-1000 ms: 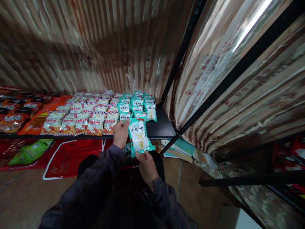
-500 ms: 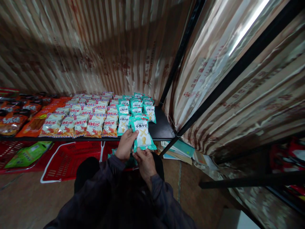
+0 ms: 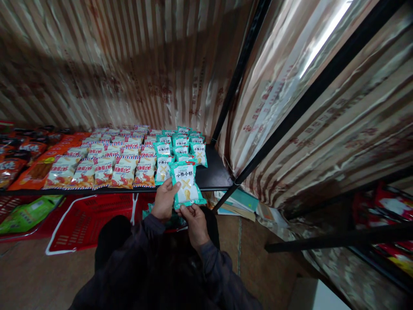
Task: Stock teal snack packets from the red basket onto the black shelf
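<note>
A teal-and-white snack bag [image 3: 186, 185] is held upright in front of the shelf edge, its printed face toward me. My left hand [image 3: 165, 199] grips its left side, thumb across the front. At the bottom edge, my right hand [image 3: 194, 224] pinches the bag. Just behind, rows of matching teal bags [image 3: 163, 167] stand on the black shelf [image 3: 211, 174]. To their left are rows of white-and-orange snack bags [image 3: 124, 172] with striped edges.
Orange and black packets [image 3: 37, 172] fill the shelf's left part. Under it stands a red basket [image 3: 93, 219] with a white handle, beside a green bag [image 3: 29, 213]. Black posts [image 3: 254, 161] rise on the right. Papers and books [image 3: 240, 202] lie on the floor near them.
The view has shifted slightly, so the shelf sits a little farther left. Both hands keep hold of the teal-and-white snack bag, which appears slightly lower.
</note>
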Tool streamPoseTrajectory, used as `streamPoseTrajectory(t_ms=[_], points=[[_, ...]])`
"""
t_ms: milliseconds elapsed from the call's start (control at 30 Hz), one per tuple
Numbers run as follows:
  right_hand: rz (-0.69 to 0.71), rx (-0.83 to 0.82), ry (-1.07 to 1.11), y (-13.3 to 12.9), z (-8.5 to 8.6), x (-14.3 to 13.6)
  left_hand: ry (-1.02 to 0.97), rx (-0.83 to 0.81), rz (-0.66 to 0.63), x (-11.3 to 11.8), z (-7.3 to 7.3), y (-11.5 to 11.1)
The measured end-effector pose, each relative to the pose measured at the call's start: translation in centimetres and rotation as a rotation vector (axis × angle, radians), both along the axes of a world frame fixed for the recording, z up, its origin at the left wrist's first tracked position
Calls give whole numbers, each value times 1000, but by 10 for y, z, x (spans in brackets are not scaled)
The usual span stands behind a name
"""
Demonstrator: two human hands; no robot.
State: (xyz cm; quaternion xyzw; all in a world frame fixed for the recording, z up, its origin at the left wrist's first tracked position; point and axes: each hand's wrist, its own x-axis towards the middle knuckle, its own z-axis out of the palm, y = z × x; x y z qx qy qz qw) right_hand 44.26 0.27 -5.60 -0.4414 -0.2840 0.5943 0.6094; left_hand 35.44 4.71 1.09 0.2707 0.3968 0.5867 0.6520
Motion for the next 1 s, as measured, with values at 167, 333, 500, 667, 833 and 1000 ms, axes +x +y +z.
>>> streamPoseTrajectory(t_ms=[167,333,500,667,833,1000], points=[[-54,6,-32,14,-4,27,-5,-4,-43,-11,-6,0],[-72,63,23,43,29,52,10,-3,-117,-16,-11,-5],[3,159,-69,64,59,56,58,-14,-135,-16,-12,-10],[-17,116,-90,67,66,52,90,-19,-143,-18,-10,-12],[-135,67,-76,69,66,47,76,-6,-155,-18,-15,-14],[-209,67,-73,73,66,44,45,-24,-148,-19,-22,-17]])
